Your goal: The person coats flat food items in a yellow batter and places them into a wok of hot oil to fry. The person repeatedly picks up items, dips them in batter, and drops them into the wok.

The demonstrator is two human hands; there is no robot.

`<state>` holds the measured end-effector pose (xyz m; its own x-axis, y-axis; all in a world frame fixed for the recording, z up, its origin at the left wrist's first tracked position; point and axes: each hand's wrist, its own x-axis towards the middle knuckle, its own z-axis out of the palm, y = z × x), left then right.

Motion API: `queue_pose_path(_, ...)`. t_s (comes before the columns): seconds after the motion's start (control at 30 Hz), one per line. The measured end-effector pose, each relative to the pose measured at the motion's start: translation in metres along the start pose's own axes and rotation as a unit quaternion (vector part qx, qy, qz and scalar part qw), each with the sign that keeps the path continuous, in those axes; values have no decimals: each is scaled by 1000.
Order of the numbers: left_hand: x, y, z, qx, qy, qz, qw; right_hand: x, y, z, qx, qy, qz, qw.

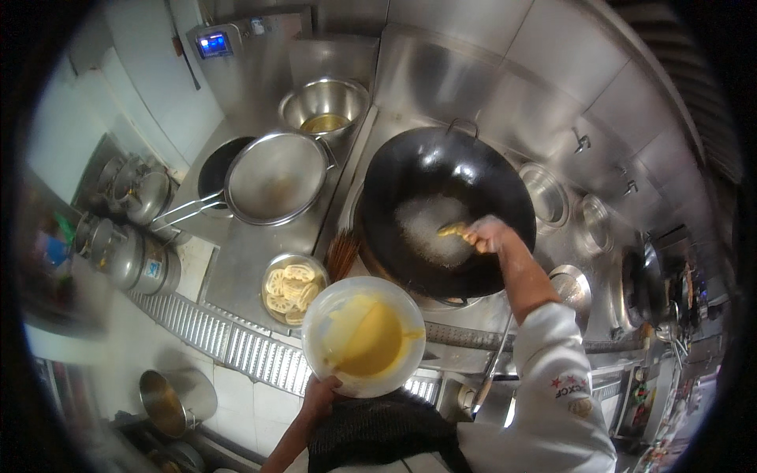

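My left hand [321, 395] grips the near rim of a white plastic bowl [316, 355], tilted, with yellow batter [372, 343] pooled inside. Over a large black wok [408, 159], my right hand [488, 233] holds a yellow batter-coated piece [452, 229] by its end. Beneath that piece, bubbling oil [429, 227] covers the wok's bottom; whether the piece touches the oil I cannot tell. Left of the batter bowl, a small metal bowl [324, 273] holds several pale lotus root slices [291, 291]. A bamboo wok brush [343, 254] lies between that bowl and the wok.
A wide metal strainer [275, 177] with a long handle rests over a dark round pot [216, 171] at left. Behind it stands a steel bowl [325, 97] with yellowish liquid. Metal containers [541, 195] line the wok's right side, below wall taps [581, 142]. A grated gutter [266, 358] runs along the front.
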<state>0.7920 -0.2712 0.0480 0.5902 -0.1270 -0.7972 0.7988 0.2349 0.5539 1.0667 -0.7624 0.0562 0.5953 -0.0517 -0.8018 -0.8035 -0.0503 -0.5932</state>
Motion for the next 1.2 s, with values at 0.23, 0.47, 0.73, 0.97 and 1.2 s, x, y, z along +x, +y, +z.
queue_pose_path(0.23, -9, 2, 2, 47, 39, 35, 997, -10, -61, 43, -553, 247, -131, 785)
queue_pose_path(0.47, -15, 16, 10, 45, 7, 30, 999, -76, -69, 54, -198, 240, -281, 908)
queue_pose_path(0.73, -2, 6, 13, 2, 1, 84, 996, -166, 108, 201, -199, 11, -482, 853)
queue_pose_path(0.97, -21, 10, 12, 63, -32, 145, 987, -135, 218, 261, -380, 120, -349, 848)
queue_pose_path(1.2, -6, -10, -6, 69, -110, 157, 979, -170, 215, 264, -474, 183, -279, 815)
